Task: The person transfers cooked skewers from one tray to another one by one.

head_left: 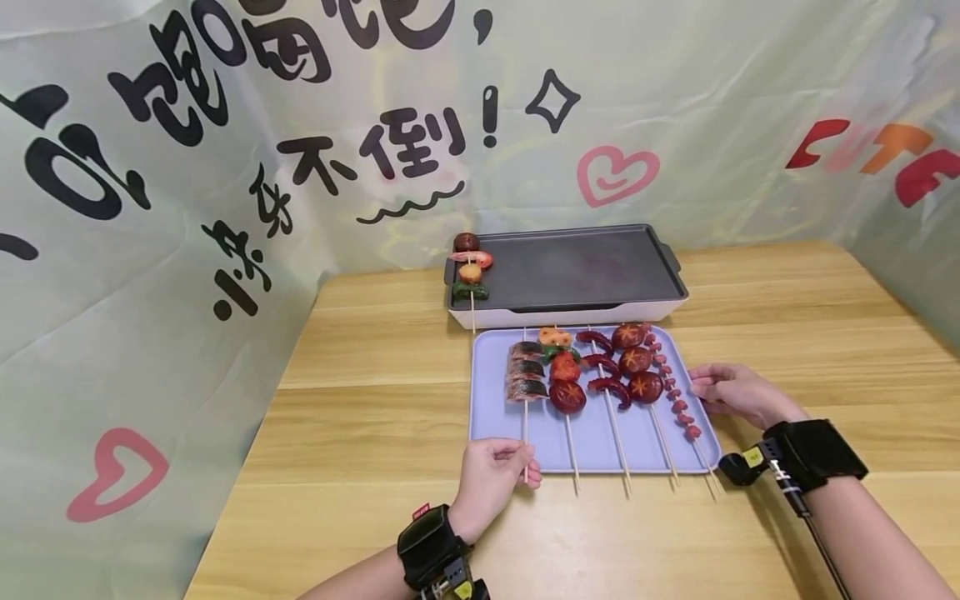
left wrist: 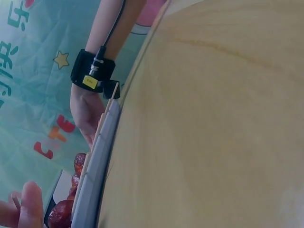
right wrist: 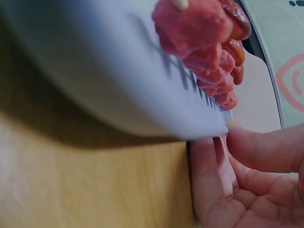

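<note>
My left hand pinches the lower stick of the fish skewer at the front left of the lavender tray. Thumb and fingers of my right hand grip the tray's right rim, thumb on top and fingers beneath in the right wrist view. To the right of the fish lie a mixed skewer, an octopus tentacle skewer, a mushroom skewer and a skewer of small red meat pieces. Their bare stick ends stick out over the tray's front rim.
A dark grill pan with a pale base stands right behind the tray. Another mixed skewer lies on its left end, its stick reaching over the front. The wooden table is backed by a printed cloth.
</note>
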Demonstrator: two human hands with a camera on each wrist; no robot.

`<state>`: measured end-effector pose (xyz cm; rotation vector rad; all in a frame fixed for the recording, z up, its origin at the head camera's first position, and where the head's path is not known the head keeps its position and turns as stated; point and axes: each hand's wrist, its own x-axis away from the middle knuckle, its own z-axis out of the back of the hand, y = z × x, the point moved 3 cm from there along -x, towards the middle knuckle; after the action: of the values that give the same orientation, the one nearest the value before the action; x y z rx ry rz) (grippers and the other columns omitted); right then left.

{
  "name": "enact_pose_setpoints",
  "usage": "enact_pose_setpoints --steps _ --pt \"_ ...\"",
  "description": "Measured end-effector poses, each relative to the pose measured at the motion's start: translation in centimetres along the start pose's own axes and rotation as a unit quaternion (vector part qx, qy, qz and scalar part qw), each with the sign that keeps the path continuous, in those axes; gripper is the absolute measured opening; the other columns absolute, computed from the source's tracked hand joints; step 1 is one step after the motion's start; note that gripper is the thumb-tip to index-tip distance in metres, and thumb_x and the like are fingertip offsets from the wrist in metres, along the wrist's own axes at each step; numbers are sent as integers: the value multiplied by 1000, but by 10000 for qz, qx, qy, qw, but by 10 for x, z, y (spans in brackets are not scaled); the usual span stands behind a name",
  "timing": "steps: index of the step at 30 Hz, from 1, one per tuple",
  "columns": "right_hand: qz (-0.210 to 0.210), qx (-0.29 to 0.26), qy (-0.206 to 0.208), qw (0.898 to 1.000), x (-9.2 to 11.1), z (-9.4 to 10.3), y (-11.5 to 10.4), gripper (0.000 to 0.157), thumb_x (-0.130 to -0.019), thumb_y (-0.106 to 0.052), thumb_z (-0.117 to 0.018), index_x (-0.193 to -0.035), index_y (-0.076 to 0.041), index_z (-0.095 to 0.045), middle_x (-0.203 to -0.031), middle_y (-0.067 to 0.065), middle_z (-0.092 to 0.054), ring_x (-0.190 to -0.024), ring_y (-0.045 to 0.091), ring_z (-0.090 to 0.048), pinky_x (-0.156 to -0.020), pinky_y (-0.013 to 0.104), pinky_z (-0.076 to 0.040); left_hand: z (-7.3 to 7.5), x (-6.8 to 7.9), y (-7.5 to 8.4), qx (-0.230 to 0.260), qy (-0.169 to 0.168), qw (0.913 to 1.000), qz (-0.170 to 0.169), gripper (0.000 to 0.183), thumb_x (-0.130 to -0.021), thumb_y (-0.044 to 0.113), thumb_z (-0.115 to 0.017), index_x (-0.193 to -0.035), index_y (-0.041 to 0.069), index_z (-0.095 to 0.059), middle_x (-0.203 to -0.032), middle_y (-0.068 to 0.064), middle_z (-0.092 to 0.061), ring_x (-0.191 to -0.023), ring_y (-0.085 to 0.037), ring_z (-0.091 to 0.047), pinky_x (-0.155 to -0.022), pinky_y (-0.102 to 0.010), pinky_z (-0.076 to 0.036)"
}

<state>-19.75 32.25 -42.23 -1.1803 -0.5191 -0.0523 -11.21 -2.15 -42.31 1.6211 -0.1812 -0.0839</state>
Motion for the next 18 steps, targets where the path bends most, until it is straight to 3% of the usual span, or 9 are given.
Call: enact_pose_setpoints --steps 5,9,14,18 --pt "-39 29 -15 10000 0 0 0 43 -95 -6 -45 -124 21 -29 -90 0 -61 -83 8 -61 -80 28 -55 0 -2 0 97 -67 9998 159 15 -84 -4 -59 -87 -19 -61 -71 -26 -63 -56 -18 -63 -56 -28 -58" --pt "-58 65 0 10000 0 0 -1 43 -95 -6 -45 -125 21 -30 -90 0 -61 -83 8 -61 -80 27 -55 2 -7 0 -158 -321 9992 182 13 -83 -6 -58 -84 -19 -61 -69 -27 -63 -55 -23 -64 -54 -29 -58" --pt "-8 163 75 9998 0 0 -1 39 -95 -4 -44 -123 20 -31 -90 -1 -60 -82 6 -59 -79 27 -55 5 -13 5 -928 -725 9930 -74 11 -82 -5 -61 -79 -16 -64 -64 -24 -63 -49 -19 -61 -49 -28 -57" --pt "-10 206 94 9997 0 1 -1 38 -96 -4 -43 -123 20 -32 -91 0 -59 -82 6 -59 -78 27 -55 7 -18 10 -1765 -914 9800 -133 9 -80 -2 -64 -75 -9 -66 -57 -15 -62 -43 -14 -58 -44 -25 -54"
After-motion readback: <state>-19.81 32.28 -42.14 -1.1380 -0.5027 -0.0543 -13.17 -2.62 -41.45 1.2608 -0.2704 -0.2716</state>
